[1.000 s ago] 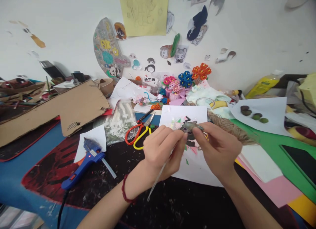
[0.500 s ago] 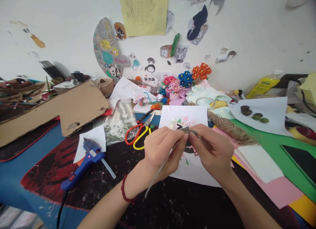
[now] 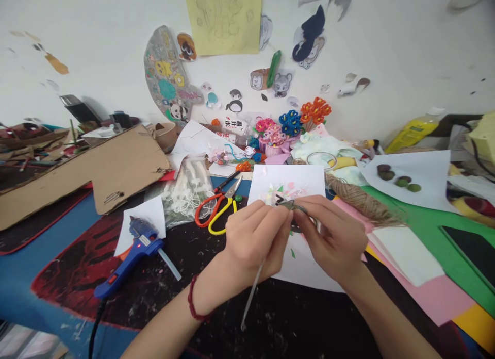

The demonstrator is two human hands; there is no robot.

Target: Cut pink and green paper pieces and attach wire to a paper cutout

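Over the white sheet of paper [image 3: 305, 268], my two hands meet with their fingertips close together. My left hand [image 3: 253, 235] pinches a small dark grey-green piece [image 3: 288, 204], its kind hidden by the fingers. A thin pale strand [image 3: 251, 299] hangs from below this hand, slanting toward the table. My right hand [image 3: 336, 235] is closed, with thumb and forefinger on a curved grey-green band [image 3: 300, 208] that joins or touches that piece. Small pink and green scraps [image 3: 292, 253] lie on the paper beneath.
To the left lie a blue glue gun [image 3: 133, 256], red-and-yellow-handled scissors [image 3: 220, 209] and a bag of white cords [image 3: 189, 189]. Jute twine [image 3: 359, 201] and coloured sheets [image 3: 429, 292] lie to the right. Flower bunches [image 3: 290, 123] stand at the back, beside a cardboard sheet [image 3: 127, 168].
The pale strand's lower end has swung right and slightly down. My fingers have shifted slightly on the grey-green piece, and more of the curved band shows at my right hand.
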